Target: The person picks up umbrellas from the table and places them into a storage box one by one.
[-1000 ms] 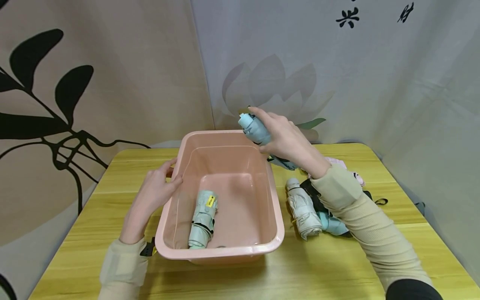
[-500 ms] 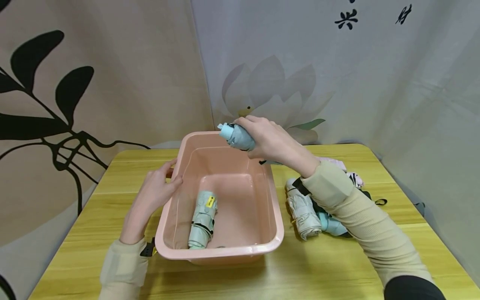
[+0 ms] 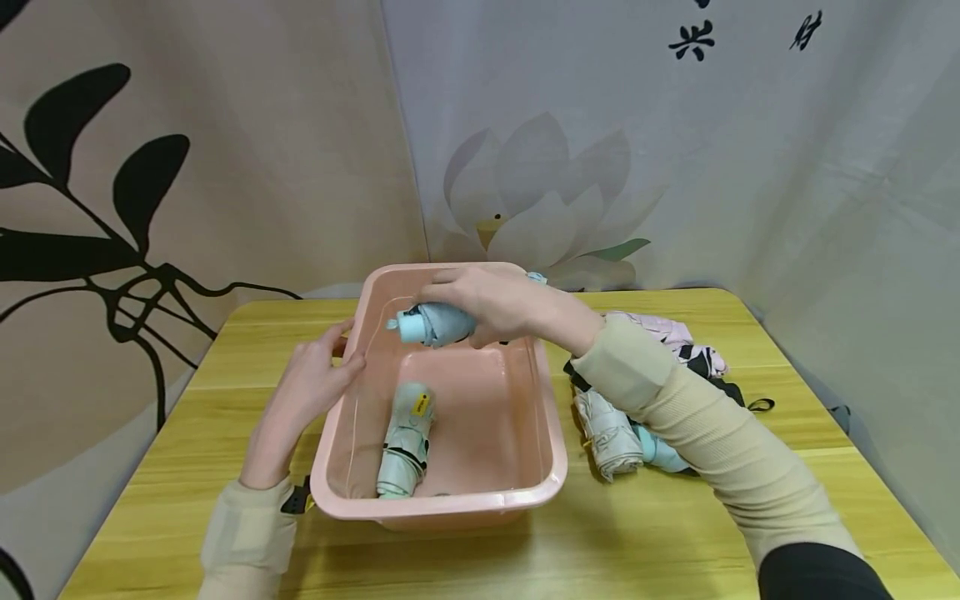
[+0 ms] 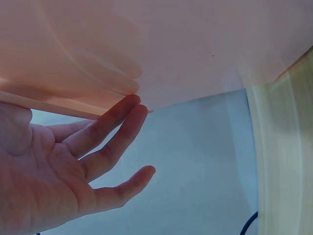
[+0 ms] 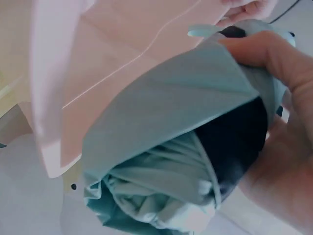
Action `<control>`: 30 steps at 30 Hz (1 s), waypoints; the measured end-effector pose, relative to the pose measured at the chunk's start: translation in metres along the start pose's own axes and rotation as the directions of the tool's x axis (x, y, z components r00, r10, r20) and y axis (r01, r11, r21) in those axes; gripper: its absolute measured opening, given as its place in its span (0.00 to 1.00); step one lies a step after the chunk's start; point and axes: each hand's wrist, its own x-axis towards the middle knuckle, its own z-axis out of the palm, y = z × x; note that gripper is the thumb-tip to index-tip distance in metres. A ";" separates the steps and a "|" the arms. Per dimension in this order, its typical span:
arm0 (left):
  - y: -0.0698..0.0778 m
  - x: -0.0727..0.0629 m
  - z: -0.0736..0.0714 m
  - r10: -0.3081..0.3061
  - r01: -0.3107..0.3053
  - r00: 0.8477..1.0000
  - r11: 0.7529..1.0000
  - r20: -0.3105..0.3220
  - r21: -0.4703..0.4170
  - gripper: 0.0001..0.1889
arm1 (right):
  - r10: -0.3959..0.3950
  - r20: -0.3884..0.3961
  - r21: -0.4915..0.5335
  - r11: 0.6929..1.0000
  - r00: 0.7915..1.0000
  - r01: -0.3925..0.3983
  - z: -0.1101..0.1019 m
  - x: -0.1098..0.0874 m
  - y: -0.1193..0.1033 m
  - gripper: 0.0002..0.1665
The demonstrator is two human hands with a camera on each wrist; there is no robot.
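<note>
My right hand (image 3: 498, 304) grips a folded light-blue umbrella (image 3: 442, 325) above the far part of a pink plastic basin (image 3: 450, 505). The umbrella lies roughly sideways, its pale handle end pointing left. In the right wrist view, the thumb and fingers wrap around the umbrella (image 5: 161, 103), and its gathered cloth end shows close up. My left hand (image 3: 311, 383) holds the basin's left rim, thumb over the edge. The left wrist view shows the fingers of that hand (image 4: 73, 166) against the basin's outer wall (image 4: 161, 54). Inside the basin lies a pale green folded umbrella (image 3: 405, 437) with a yellow tag.
Right of the basin on the wooden table (image 3: 637, 533) lie a whitish folded umbrella (image 3: 609, 433), a blue one (image 3: 660, 452) partly under my sleeve, and a pink-and-black one (image 3: 667, 333). A printed curtain (image 3: 570, 167) hangs behind the table.
My right hand has carried the light-blue umbrella left and down, from beyond the basin's right rim to over its inside. My left hand and the basin have stayed put.
</note>
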 end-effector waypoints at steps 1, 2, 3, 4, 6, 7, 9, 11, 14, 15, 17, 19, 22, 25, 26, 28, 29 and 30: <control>0.000 0.000 0.000 0.000 0.000 1.000 1.000 -0.001 0.000 0.31 | -0.021 0.015 -0.003 1.000 1.000 0.021 0.001 0.002 -0.002 0.39; 0.000 0.000 0.000 -0.001 0.001 1.000 1.000 0.001 0.001 0.31 | -0.034 0.032 -0.015 0.999 0.999 0.034 0.001 0.004 -0.003 0.40; 0.000 0.000 0.000 -0.002 0.002 1.000 1.000 0.003 0.001 0.31 | -0.043 0.054 -0.024 0.999 0.998 0.044 0.001 0.005 -0.005 0.40; 0.000 0.000 0.000 -0.004 0.004 1.000 1.000 0.007 -0.004 0.31 | -0.047 0.078 -0.031 0.998 0.996 0.049 0.002 0.007 -0.008 0.41; 0.000 0.000 0.000 -0.004 0.004 1.000 1.000 0.009 -0.005 0.31 | -0.043 0.135 -0.051 0.997 0.990 0.050 0.003 0.010 -0.012 0.42; 0.000 0.000 0.000 -0.002 0.002 1.000 1.000 0.008 -0.003 0.31 | -0.046 0.156 -0.060 0.997 0.987 0.056 0.004 0.012 -0.014 0.42; -0.001 0.000 0.000 0.002 -0.002 1.000 1.000 0.009 -0.005 0.31 | -0.041 0.201 -0.091 0.994 0.979 0.060 0.005 0.015 -0.019 0.41; -0.001 0.000 0.000 0.008 -0.008 1.000 1.000 0.009 -0.004 0.31 | -0.053 0.236 -0.108 0.991 0.970 0.081 0.008 0.018 -0.022 0.43; -0.001 0.000 0.000 0.010 -0.010 1.000 1.000 0.013 -0.004 0.31 | -0.082 0.292 -0.129 0.984 0.953 0.124 0.013 0.021 -0.027 0.42; -0.001 0.000 0.000 0.010 -0.010 1.000 1.000 0.013 -0.004 0.31 | -0.096 0.313 -0.131 0.981 0.945 0.143 0.014 0.022 -0.029 0.41; -0.001 0.000 0.000 0.009 -0.009 1.000 1.000 0.012 0.000 0.31 | -0.124 0.360 -0.134 0.974 0.925 0.183 0.018 0.023 -0.031 0.38; -0.001 0.000 0.000 0.007 -0.007 1.000 1.000 0.009 0.003 0.31 | -0.149 0.407 -0.132 0.967 0.901 0.219 0.022 0.025 -0.033 0.36; -0.001 0.000 0.000 0.010 -0.010 1.000 1.000 -0.001 0.007 0.31 | -0.187 0.465 -0.127 0.953 0.865 0.274 0.029 0.027 -0.037 0.36; -0.001 0.001 0.000 0.014 -0.014 1.000 1.000 -0.007 0.009 0.31 | -0.198 0.510 -0.132 0.943 0.837 0.304 0.036 0.029 -0.041 0.39; -0.001 0.001 0.000 0.015 -0.015 1.000 1.000 -0.007 0.007 0.31 | -0.201 0.522 -0.139 0.939 0.829 0.315 0.039 0.030 -0.042 0.40; -0.001 0.001 0.001 0.019 -0.019 1.000 1.000 -0.011 0.010 0.30 | -0.204 0.544 -0.156 0.928 0.814 0.337 0.043 0.032 -0.046 0.40; -0.001 0.001 0.001 0.021 -0.021 1.000 1.000 -0.012 0.011 0.30 | -0.201 0.555 -0.168 0.923 0.808 0.345 0.046 0.033 -0.047 0.39; -0.001 0.001 0.001 0.023 -0.022 1.000 1.000 -0.014 0.014 0.30 | -0.202 0.563 -0.182 0.916 0.801 0.359 0.048 0.034 -0.049 0.38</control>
